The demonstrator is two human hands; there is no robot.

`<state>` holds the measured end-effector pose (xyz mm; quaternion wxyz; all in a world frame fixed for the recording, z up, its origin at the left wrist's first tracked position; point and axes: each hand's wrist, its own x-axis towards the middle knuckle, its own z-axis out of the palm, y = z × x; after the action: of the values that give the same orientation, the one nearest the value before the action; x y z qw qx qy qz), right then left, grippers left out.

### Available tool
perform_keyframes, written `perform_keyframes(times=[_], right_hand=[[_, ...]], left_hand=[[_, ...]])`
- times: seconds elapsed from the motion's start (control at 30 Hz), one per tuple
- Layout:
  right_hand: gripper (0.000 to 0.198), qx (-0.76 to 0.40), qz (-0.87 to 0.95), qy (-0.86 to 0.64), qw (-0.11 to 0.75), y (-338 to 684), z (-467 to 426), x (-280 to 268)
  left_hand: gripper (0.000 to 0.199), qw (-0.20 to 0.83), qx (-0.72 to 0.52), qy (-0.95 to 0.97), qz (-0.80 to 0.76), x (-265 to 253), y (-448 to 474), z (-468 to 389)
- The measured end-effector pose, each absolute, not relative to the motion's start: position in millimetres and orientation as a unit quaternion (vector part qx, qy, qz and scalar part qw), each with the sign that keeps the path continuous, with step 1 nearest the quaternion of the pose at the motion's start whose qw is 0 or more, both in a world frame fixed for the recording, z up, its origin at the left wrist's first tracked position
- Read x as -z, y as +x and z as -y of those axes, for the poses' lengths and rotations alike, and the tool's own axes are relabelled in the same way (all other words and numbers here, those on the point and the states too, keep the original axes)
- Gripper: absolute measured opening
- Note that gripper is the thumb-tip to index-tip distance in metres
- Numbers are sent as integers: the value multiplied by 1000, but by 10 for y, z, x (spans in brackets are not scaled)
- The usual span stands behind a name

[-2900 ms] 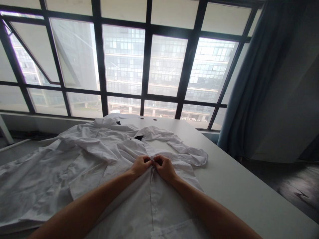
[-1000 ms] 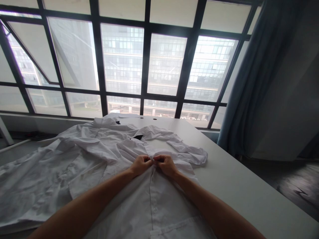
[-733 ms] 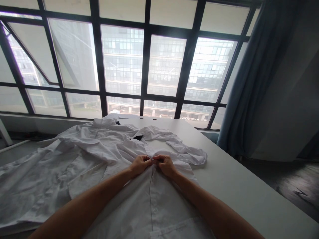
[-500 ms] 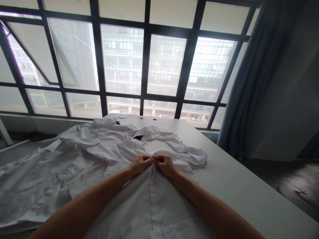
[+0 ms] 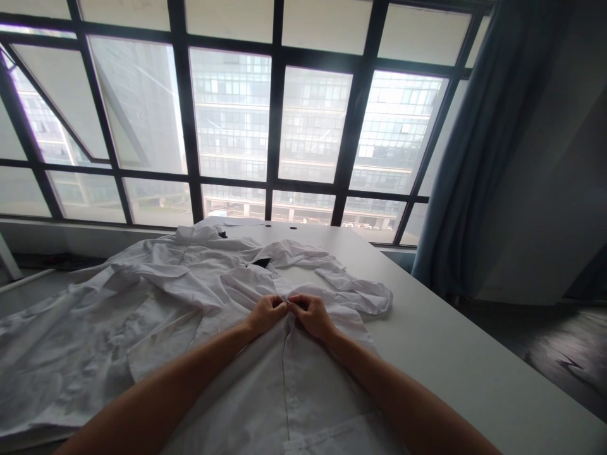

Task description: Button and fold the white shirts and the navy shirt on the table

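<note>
A white buttoned garment [image 5: 256, 379], shirt- or coat-like, lies spread on the table with its front opening running toward me. My left hand [image 5: 266, 314] pinches one side of that opening near the upper part. Close against it, my right hand [image 5: 310, 314] pinches the other side, fingertips almost touching the left ones. The fingers hide the exact spot they hold, so any button there is not visible. Below the hands, a small button [image 5: 293, 402] shows on the front strip.
More white garments [image 5: 109, 328] lie rumpled at the left, one with a dark patch [image 5: 260, 262] at its collar. The white table [image 5: 441, 360] extends to the right. Windows [image 5: 232, 114] stand beyond it, and a blue-grey curtain [image 5: 469, 177] hangs at the right.
Both hands stay at the same place on the garment's opening, with only a slight shift of the fingers. The view has moved very slightly.
</note>
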<state>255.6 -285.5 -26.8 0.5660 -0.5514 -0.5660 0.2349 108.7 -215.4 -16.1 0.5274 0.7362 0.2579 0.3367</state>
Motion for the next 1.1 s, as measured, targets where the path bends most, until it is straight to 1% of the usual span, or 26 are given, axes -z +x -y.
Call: perform_keyframes(times=[0.2,0.5,0.7,0.8,0.93,1.1], right_hand=[[22,-219,565,-565,560,2525,2891,227],[27,-225,557,-579,552,2548,2895,235],[24,-184,573,-591,537,2502,2928,210],[23,-180,574,-597,530,2494,2940,191],[27,-207,564,-603,525,2524,2932,191],[34,-281,550,-586,525,2609,2892,244]], left_hand=[[28,508,-349,744,-258,202,1098,2129],[28,468,-363,755,-281,266,1107,2137],[29,428,-346,779,-300,227,1075,2167],[31,423,-348,779,-305,238,1074,2165],[28,412,-360,778,-308,261,1088,2168],[25,386,-358,790,-314,249,1086,2193]])
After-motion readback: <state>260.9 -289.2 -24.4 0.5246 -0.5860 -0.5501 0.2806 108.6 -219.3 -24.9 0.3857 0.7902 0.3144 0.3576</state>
